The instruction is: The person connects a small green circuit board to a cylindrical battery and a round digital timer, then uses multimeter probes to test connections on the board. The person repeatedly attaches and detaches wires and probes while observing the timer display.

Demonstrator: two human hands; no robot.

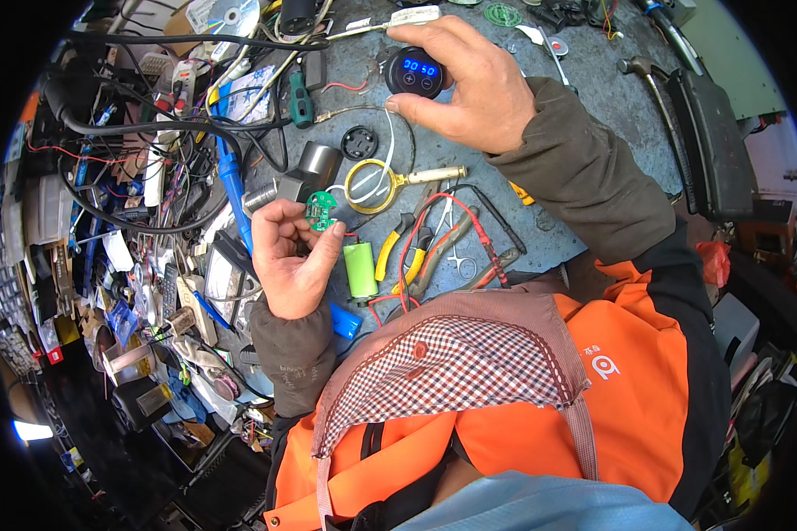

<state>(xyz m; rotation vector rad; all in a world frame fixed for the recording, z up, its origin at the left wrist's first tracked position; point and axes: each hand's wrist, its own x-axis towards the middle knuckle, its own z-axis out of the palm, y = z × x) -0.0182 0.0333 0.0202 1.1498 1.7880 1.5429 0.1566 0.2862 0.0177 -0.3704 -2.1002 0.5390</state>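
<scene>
My left hand [295,257] pinches a small green circuit board [321,211] with wires attached. Up and to the right, my right hand [460,88] grips a round black module [415,73] with a lit blue display and two buttons. Below the board lies a light green cylindrical cell [360,270], with a blue cell [345,320] near my left sleeve. Between my hands are a brass-rimmed magnifying glass [398,180], a black round part [359,142] and a dark metal cylinder [318,165]. Yellow-handled pliers [385,255], red and black leads and scissors [460,264] lie below them.
The grey bench [584,124] has a green screwdriver [301,97] at the back and a hammer [633,65] beside a black case [708,142] at right. Cables, a blue tool [230,190] and dense clutter crowd the left side.
</scene>
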